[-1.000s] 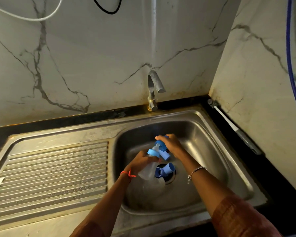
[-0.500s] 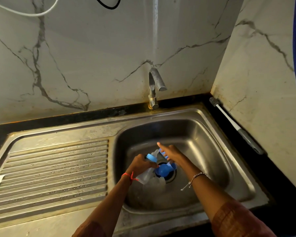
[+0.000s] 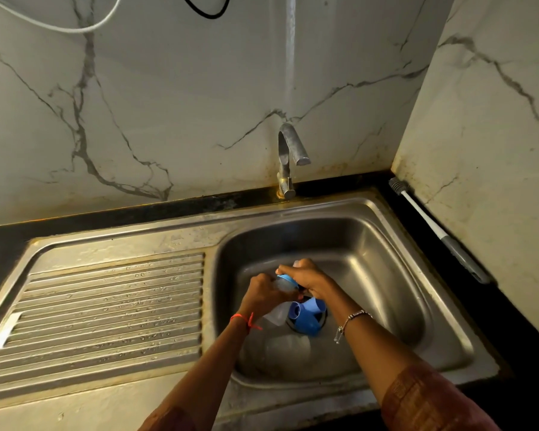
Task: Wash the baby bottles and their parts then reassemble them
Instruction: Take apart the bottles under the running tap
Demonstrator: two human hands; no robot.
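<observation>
- Clear plastic bottle [image 3: 281, 287], blue collar [image 3: 288, 279] on, sits just behind the drain [image 3: 324, 313].
- Your left hand [image 3: 262, 295] wraps the body; your right hand [image 3: 308, 278] curls over the collar.
- Brace the body and turn only the collar: wet plastic likely slips.
- Loose blue parts [image 3: 305, 315] lie on the drain.

Dim, warm light with a wide-angle bend
A pale streak of glare runs down the marble wall [image 3: 290, 57] above the tap [image 3: 288, 157], and the draining board [image 3: 106, 306] on the left side of the sink [image 3: 339, 203] shines yellowish; the basin [image 3: 374, 256] is darker, the clear bottle [image 3: 288, 348] in it faint, and the desk [image 3: 504, 331] along the sink's right edge falls into black shadow; straight edges bow toward the frame corners
</observation>
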